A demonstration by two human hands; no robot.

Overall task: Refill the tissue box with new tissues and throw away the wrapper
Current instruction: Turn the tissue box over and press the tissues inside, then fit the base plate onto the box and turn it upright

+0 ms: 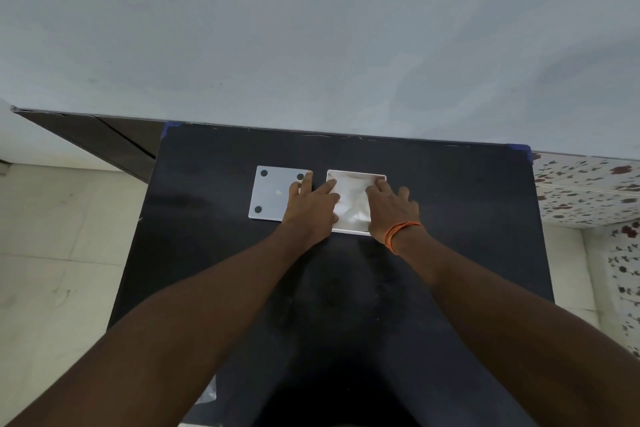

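A white tissue box (356, 174) lies open on the black table (450, 218), with white tissues (351, 201) filling it. My left hand (313, 206) rests flat across the box's left edge, fingers spread onto the tissues and toward the panel. My right hand (393, 206), with an orange thread on its wrist, presses down on the tissues at the box's right side. To the left of the box lies the box's white flat panel (270, 196) with black round feet at its corners. A clear plastic wrapper (207, 392) shows at the table's near left edge.
The table stands against a pale grey wall (311, 28). Blue tape marks its far corners (519, 148). Light floor tiles (52, 236) lie to the left and a flowered surface (588, 191) to the right. A dark board (104, 139) leans at the far left.
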